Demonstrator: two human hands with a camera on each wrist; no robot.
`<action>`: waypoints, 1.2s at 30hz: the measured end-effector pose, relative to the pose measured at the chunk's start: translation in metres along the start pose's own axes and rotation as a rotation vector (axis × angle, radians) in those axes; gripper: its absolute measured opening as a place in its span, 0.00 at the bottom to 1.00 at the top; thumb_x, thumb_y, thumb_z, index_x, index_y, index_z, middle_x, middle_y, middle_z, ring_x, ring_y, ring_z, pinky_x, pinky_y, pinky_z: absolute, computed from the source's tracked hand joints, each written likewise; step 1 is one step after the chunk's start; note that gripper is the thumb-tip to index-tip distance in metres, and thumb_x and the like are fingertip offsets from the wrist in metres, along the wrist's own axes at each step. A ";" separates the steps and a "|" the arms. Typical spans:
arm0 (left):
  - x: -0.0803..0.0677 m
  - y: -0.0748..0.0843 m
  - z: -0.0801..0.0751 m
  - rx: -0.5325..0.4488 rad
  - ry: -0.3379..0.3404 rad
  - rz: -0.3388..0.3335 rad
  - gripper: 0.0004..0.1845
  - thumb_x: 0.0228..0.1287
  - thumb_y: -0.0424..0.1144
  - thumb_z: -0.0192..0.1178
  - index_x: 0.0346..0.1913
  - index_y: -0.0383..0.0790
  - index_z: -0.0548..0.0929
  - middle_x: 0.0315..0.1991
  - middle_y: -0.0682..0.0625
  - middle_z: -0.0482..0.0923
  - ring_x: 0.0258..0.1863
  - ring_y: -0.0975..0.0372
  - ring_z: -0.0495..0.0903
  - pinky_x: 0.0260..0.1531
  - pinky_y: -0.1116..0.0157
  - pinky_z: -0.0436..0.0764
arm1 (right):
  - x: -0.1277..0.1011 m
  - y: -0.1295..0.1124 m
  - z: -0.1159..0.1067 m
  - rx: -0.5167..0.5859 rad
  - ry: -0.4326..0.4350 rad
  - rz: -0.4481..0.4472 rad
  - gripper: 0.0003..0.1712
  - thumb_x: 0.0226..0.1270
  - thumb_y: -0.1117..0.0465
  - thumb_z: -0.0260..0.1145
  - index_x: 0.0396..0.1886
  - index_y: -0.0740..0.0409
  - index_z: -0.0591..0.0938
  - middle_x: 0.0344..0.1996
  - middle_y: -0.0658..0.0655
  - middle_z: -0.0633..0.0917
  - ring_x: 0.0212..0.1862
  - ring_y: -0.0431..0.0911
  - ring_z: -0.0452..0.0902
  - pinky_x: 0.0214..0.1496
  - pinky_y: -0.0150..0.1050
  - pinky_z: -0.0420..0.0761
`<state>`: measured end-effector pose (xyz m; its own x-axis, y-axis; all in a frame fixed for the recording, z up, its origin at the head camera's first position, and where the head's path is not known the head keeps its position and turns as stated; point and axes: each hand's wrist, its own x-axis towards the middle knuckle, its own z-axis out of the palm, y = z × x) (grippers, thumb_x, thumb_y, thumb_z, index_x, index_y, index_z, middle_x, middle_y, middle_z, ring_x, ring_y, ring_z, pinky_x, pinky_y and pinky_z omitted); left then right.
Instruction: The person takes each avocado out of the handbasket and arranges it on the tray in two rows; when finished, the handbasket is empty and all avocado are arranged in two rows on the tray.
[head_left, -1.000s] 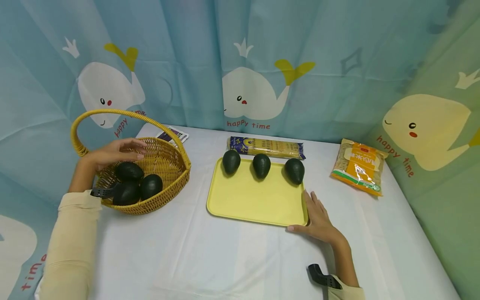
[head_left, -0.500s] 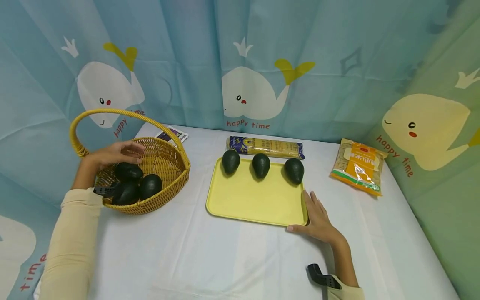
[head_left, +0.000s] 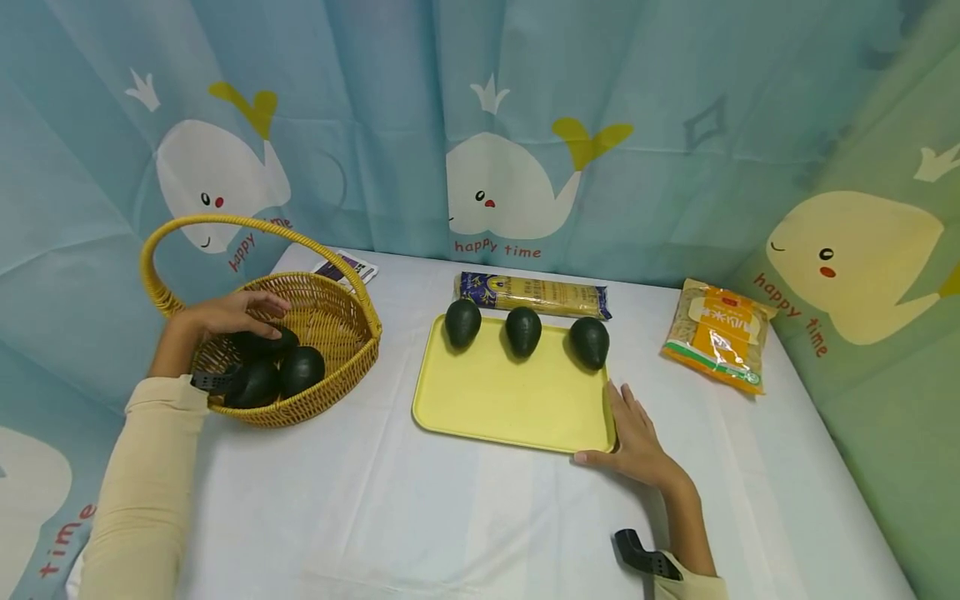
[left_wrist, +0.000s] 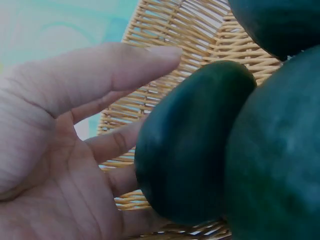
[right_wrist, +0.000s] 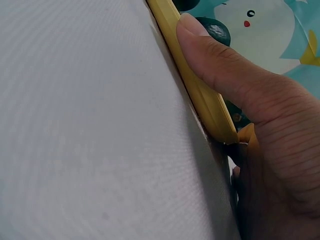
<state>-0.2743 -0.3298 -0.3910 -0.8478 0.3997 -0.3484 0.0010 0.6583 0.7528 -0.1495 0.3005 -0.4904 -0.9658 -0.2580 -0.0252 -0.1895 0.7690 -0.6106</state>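
Observation:
My left hand (head_left: pixel 234 314) is inside the yellow wicker basket (head_left: pixel 348 360), over a dark green avocado (head_left: pixel 264 340). In the left wrist view, the fingers reach behind this avocado (left_wrist: pixel 192 145) and the thumb stands apart above it. Two more avocados, one on the left (head_left: pixel 253 386) and one on the right (head_left: pixel 302 371), lie in front of it. At the near right corner of the yellow tray (head_left: pixel 510 400), my right hand (head_left: pixel 637 442) rests with straight fingers along the side and its thumb on the front edge. Three avocados (head_left: pixel 522 332) stand in a row along the tray's back.
Behind the tray lies a pack of noodles (head_left: pixel 536 296). An orange and clear food bag (head_left: pixel 718 335) sits at the right. A small purple and white packet (head_left: pixel 347 269) is behind the basket, whose tall handle (head_left: pixel 247 221) arches over it. Printed curtains border the table.
My left hand has lowered onto the back avocado in the basket, which has shifted slightly right. My right hand and the tray have stayed put.

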 end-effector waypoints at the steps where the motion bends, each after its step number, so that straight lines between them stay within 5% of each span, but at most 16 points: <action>1: 0.000 0.000 0.000 0.007 -0.007 -0.005 0.33 0.64 0.36 0.65 0.67 0.27 0.64 0.67 0.28 0.62 0.68 0.37 0.61 0.63 0.41 0.68 | 0.000 0.000 0.000 0.000 -0.001 0.001 0.74 0.44 0.40 0.79 0.80 0.56 0.40 0.78 0.66 0.45 0.77 0.67 0.32 0.72 0.69 0.38; 22: 0.004 -0.008 0.005 0.088 -0.018 -0.059 0.33 0.63 0.41 0.66 0.67 0.32 0.68 0.67 0.30 0.61 0.65 0.37 0.63 0.57 0.42 0.72 | 0.000 0.000 0.000 0.003 -0.008 -0.007 0.74 0.45 0.41 0.79 0.79 0.57 0.41 0.78 0.67 0.45 0.77 0.67 0.32 0.72 0.69 0.38; 31: 0.001 -0.008 0.007 0.004 -0.007 -0.064 0.32 0.65 0.38 0.63 0.68 0.30 0.66 0.67 0.29 0.60 0.64 0.38 0.66 0.55 0.47 0.77 | 0.000 0.001 -0.001 0.011 -0.015 -0.002 0.74 0.45 0.41 0.79 0.79 0.57 0.40 0.78 0.67 0.44 0.78 0.66 0.31 0.72 0.68 0.36; 36: 0.002 -0.009 0.007 -0.089 -0.009 -0.062 0.33 0.66 0.37 0.62 0.69 0.29 0.63 0.70 0.29 0.53 0.68 0.35 0.58 0.63 0.38 0.66 | -0.001 0.000 -0.001 0.016 -0.016 -0.009 0.74 0.45 0.42 0.79 0.79 0.58 0.40 0.78 0.67 0.45 0.78 0.66 0.31 0.73 0.68 0.35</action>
<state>-0.2721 -0.3303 -0.4020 -0.8400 0.3661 -0.4005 -0.0984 0.6231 0.7760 -0.1492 0.3015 -0.4895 -0.9610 -0.2744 -0.0328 -0.1949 0.7570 -0.6237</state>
